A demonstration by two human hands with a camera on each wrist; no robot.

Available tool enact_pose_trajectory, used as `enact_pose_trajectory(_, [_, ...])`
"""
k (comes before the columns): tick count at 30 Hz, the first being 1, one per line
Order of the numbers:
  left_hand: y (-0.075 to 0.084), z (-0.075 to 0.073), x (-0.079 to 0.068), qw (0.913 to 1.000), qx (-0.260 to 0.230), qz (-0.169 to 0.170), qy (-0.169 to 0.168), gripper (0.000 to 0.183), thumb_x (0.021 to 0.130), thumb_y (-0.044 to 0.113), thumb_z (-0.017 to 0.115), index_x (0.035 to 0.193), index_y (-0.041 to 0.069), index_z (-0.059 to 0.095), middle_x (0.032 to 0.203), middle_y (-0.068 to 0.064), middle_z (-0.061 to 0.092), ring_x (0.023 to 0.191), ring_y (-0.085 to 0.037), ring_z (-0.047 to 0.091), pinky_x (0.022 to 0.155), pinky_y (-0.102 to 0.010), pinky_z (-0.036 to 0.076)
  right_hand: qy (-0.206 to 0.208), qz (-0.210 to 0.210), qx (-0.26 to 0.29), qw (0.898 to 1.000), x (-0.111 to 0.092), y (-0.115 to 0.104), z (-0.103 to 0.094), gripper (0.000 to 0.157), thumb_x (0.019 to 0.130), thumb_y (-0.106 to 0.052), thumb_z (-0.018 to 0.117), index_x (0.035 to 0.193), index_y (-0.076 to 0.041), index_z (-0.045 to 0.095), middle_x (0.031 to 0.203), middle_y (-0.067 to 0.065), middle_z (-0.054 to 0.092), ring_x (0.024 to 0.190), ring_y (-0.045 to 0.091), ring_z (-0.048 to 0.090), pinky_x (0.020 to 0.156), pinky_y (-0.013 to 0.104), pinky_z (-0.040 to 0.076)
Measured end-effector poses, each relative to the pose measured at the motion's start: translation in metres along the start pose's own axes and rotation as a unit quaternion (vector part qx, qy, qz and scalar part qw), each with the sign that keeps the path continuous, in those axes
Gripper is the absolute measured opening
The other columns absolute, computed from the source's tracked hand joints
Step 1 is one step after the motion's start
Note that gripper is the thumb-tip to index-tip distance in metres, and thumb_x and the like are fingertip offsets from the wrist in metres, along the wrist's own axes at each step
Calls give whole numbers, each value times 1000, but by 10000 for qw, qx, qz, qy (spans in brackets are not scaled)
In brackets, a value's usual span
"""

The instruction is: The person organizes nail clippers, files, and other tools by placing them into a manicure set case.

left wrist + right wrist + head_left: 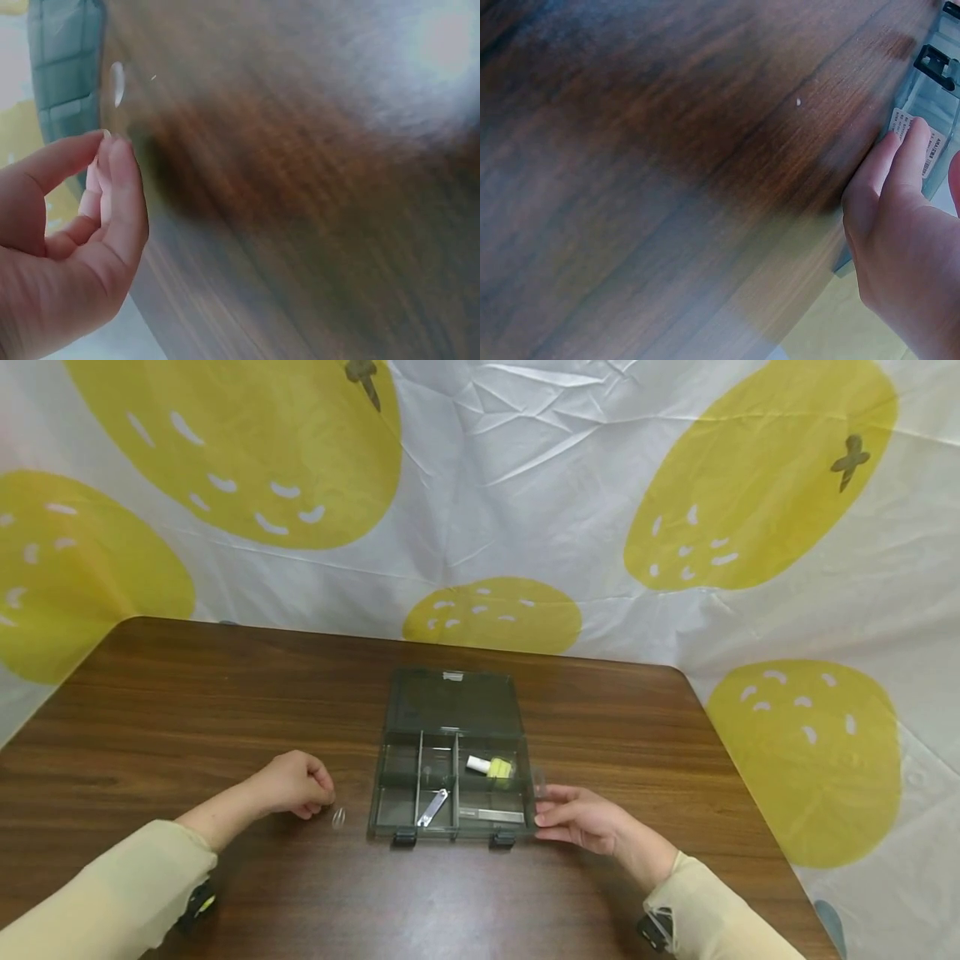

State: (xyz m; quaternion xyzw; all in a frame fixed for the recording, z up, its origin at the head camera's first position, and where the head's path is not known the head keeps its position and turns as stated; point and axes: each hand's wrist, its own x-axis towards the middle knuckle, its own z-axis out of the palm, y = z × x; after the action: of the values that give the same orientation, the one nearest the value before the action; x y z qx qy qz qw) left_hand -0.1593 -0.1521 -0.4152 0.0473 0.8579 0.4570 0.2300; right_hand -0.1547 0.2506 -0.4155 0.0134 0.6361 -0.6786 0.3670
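Note:
My left hand (pixel 298 785) is just left of a small clear curved piece (pixel 339 817) on the table. In the left wrist view its thumb and index finger meet at the tips, where a tiny pale edge shows; I cannot tell whether they pinch something. My right hand (pixel 581 820) rests against the right side of an open dark translucent compartment box (pixel 450 835). Its extended fingers lie over a printed label (pixel 935 154) in the right wrist view. Inside the box are a nail clipper (pixel 432 807), a yellow nail polish bottle (pixel 498 768) with a white cap, and a flat silvery bar (pixel 491 816).
The box lid (pixel 453 702) lies folded back toward the far edge of the brown wooden table (pixel 247 693). Two dark latches (pixel 502 839) stick out at the box's front. A white fabric backdrop (pixel 517 527) with yellow fruit prints hangs behind the table.

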Motion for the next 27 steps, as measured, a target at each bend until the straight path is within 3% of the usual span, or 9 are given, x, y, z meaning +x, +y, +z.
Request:
enact_pose_trajectory(5, [4,-9,6,9972,-666,-137,-325,13,82,4,61,89,-7,60,66,0,56,60,-7,55,58,-22,54,-21,-44,9,10000,0,1,0,59,86,10,50,137,16,22,97,3,66,88,11,65,85,29,54])
enact_pose_trajectory(11, [14,-16,13,9918,-1140,-117,-570,15,86,4,59,95,-7,59,73,0,57,65,-5,57,63,-21,55,-45,-69,19,10000,0,1,0,59,86,10,51,137,16,22,97,3,66,88,11,65,85,29,54])
enact_pose_trajectory(22, [39,-14,28,9873,-1403,-19,-743,19,88,5,57,101,-9,56,75,0,57,66,-4,57,65,-19,54,-28,-69,36,10000,0,0,1,60,85,10,51,136,17,22,98,5,66,89,11,65,85,30,54])
enact_pose_trajectory(27, [51,-9,36,9880,-1298,103,-835,19,88,5,57,100,-9,56,75,0,56,66,-5,56,65,-20,54,-17,-49,49,10000,0,1,0,60,85,11,51,136,17,22,98,4,66,89,12,65,85,29,54])
